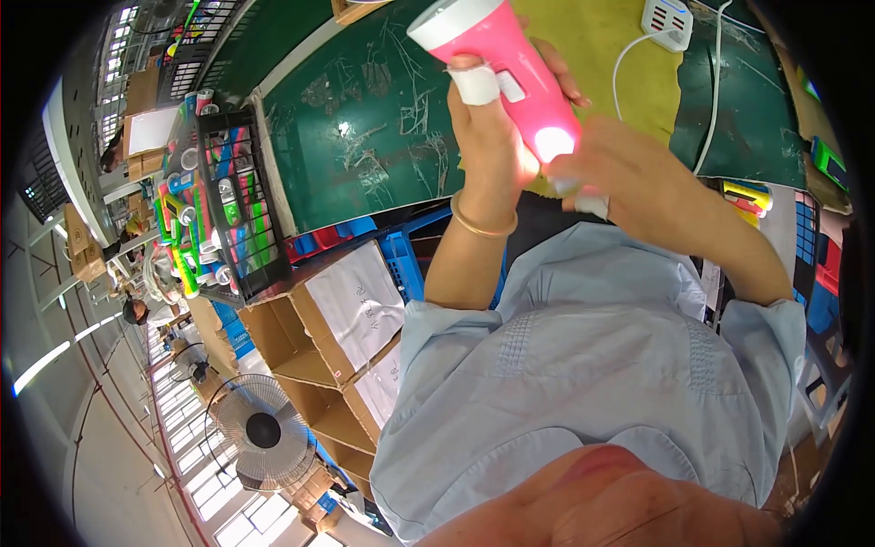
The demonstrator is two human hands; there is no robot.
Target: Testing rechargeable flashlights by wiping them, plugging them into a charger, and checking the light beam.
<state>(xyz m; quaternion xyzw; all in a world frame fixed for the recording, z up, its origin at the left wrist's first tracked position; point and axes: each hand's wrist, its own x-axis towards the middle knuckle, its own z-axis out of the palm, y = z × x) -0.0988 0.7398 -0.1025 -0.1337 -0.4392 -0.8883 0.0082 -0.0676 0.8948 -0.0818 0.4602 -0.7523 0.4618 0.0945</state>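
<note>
A pink flashlight (533, 77) with a white head is held tilted above the green bench. My left hand (483, 137) is closed around its body, thumb near the white switch and fingertips showing past the far side. White tape wraps the left thumb. The flashlight's lower end glows bright white. Beside that glowing end is my right hand (629, 182), smeared by motion, with white wrapping on one finger. Whether its fingers hold anything is not clear.
A yellow-green cloth (629, 87) covers part of the green bench top (365, 109). On it sits a white multi-port charger (667, 23) with a cable. A black wire basket (239, 196) of colourful flashlights stands left, above cardboard compartments (292, 337). A fan (262, 430) stands farther off.
</note>
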